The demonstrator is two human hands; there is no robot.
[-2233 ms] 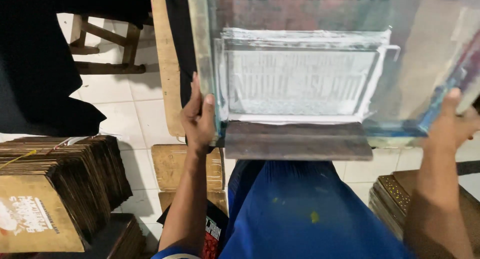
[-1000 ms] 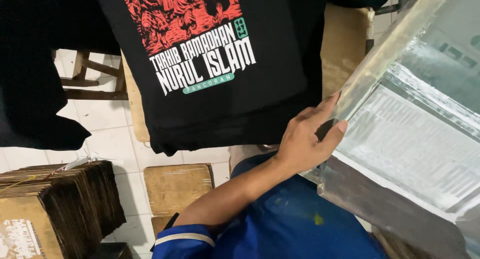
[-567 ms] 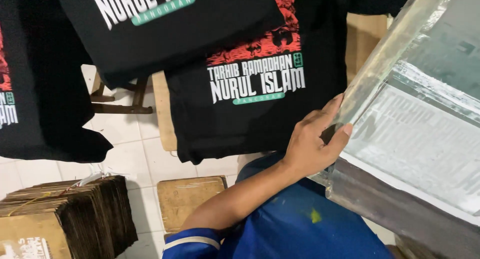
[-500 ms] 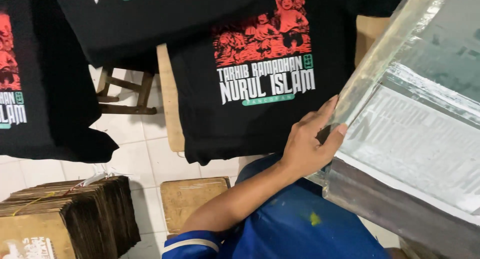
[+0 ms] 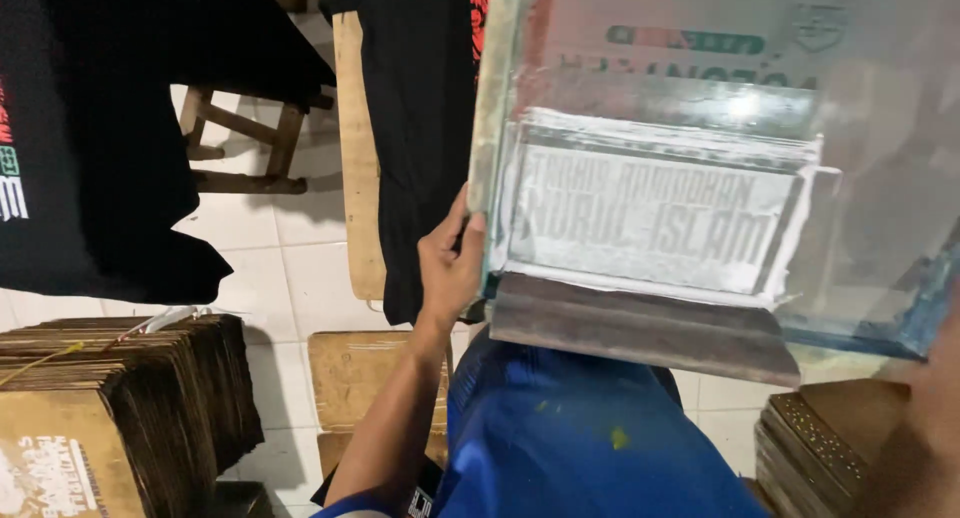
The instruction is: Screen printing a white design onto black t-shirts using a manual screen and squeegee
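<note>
Left hand grips the printing screen above a black shirt.

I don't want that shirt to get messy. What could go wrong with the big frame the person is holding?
1. White ink lies wet-looking across the screen frame; if it tilts or shifts, ink might smear the black shirt beside it.
2. The left hand grips only the frame's edge; the right hand is barely in view, so the frame could slip.
</note>
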